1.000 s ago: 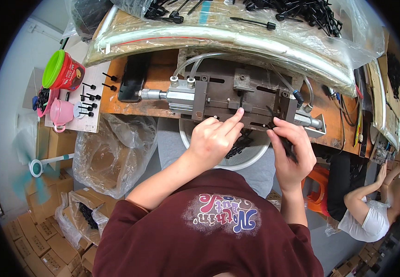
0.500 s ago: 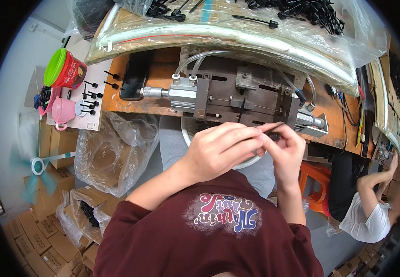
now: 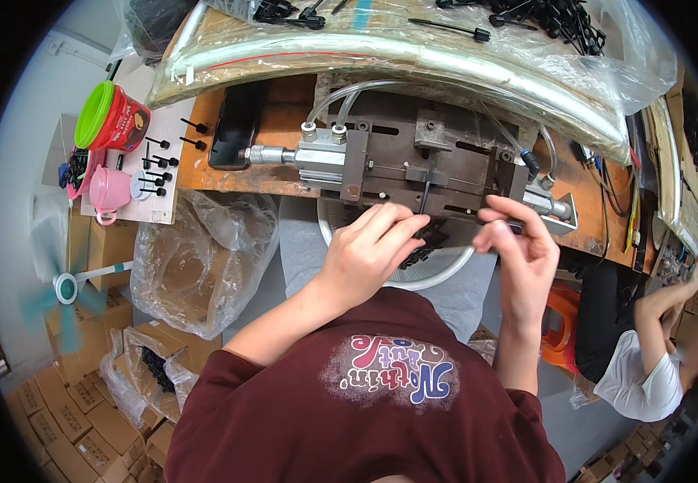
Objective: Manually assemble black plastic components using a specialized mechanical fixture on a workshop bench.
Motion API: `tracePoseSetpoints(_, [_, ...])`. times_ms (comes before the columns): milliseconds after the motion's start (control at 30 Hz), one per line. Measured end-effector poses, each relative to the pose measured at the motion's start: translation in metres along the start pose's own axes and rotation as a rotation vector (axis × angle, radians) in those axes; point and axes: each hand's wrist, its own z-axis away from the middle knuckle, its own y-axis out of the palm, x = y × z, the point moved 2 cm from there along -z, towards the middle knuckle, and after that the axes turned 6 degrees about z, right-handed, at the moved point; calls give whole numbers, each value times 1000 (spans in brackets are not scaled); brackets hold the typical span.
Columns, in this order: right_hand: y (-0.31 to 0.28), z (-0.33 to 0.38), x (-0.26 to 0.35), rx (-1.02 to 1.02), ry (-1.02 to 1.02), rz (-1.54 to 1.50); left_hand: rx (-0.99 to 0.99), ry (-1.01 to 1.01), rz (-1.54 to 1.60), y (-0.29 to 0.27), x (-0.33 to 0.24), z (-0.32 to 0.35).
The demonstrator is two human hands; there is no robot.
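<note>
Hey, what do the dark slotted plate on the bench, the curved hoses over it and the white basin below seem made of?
Dark slotted plate: probably steel, dull and worn-looking, with clean-cut slots.
Curved hoses: likely flexible plastic, smooth and see-through.
White basin: apparently plastic, judging by its pale, even rim.

The orange-brown wooden counter [image 3: 284, 121] was partly covered by a dark metal fixture [image 3: 401, 149]. A flat black device [image 3: 234, 129] was laid to the fixture's left, and thin cables [image 3: 605, 193] were strewn to its right.
</note>
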Motion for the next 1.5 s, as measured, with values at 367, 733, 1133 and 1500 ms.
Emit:
tracePoseSetpoints(367, [3,17,26,-31,-293,181,106,160,-402,17,8,-9])
tracePoseSetpoints(733, [12,21,15,37,-700,864,84,161,-364,16,9,-11])
tracePoseSetpoints(1133, [19,26,2,48,-798,781,188,-519,849,-12,-4,-10])
tracePoseSetpoints(1500, [35,-1,1,137,-137,-38,182,-672,906,-35,-24,-12])
